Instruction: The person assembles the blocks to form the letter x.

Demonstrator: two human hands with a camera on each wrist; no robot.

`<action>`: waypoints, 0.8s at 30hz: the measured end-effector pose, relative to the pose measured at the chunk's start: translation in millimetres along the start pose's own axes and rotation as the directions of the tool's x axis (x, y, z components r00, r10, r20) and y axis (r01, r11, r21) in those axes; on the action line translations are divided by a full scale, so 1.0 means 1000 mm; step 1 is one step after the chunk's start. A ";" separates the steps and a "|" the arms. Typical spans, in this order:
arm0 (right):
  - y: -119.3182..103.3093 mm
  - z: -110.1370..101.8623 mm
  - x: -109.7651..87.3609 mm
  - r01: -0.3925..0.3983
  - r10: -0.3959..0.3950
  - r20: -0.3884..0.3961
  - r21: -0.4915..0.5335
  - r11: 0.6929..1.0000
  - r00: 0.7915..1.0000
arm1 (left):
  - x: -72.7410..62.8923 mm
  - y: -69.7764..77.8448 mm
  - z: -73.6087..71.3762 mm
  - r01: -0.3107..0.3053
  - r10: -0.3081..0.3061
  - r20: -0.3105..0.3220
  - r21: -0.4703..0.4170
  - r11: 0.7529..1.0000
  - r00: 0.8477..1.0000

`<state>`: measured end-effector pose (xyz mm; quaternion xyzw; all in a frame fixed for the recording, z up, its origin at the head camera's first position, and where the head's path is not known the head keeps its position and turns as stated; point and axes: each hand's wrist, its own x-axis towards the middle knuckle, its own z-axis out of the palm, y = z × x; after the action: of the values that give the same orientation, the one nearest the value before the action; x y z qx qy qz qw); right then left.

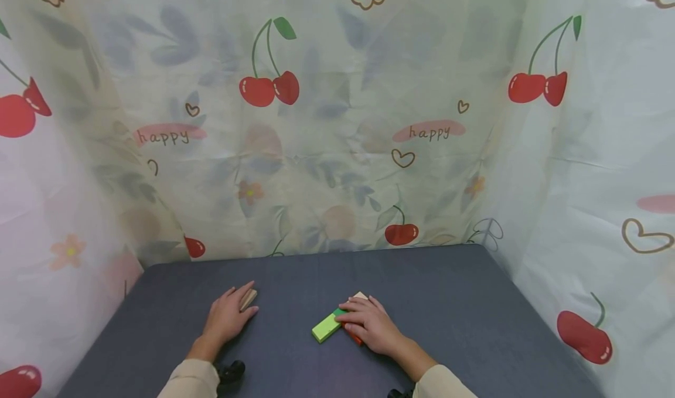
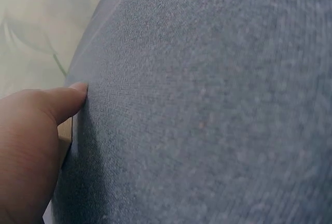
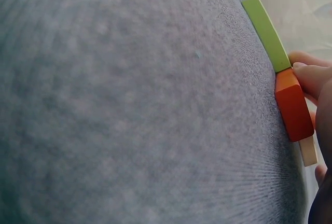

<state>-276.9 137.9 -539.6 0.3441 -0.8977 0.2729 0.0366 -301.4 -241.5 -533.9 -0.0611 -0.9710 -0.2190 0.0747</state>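
Note:
On the left of the dark table my left hand (image 1: 225,317) lies over a plain wooden block (image 1: 248,300), which shows between the thumb and the index finger. Its thumb (image 2: 65,102) is stretched out along the cloth in the left wrist view, with part of the block behind it. My right hand (image 1: 371,326) rests over a group of blocks, fingers spread and touching them. From under it show a light green block (image 1: 326,328), a darker green block (image 1: 338,312), an orange-red block (image 3: 294,107) and a pale wooden block (image 3: 308,151). The palm hides the rest of the group.
Dark grey cloth covers the table (image 1: 285,292). A pale curtain (image 1: 327,122) with cherries and flowers hangs behind the table and along both sides. Black straps (image 1: 230,372) sit at the wrists, by cream sleeves (image 1: 191,380).

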 end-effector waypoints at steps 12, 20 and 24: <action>0.000 0.002 0.000 0.035 -0.035 -0.038 -0.003 0.999 0.999 | -0.004 -0.004 0.000 0.013 -0.011 -0.068 0.030 0.999 0.998; 0.000 0.002 0.000 0.012 -0.012 -0.020 0.009 1.000 1.000 | -0.004 -0.006 -0.006 -0.009 0.014 -0.093 0.053 0.999 0.996; 0.000 0.001 0.000 0.014 -0.014 -0.022 0.008 1.000 1.000 | -0.001 -0.007 -0.007 -0.004 0.009 -0.085 0.053 0.999 0.996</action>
<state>-276.6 137.2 -540.9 0.3475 -0.8936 0.2801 0.0469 -300.3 -251.0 -530.4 -0.0528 -0.9721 -0.1953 0.1185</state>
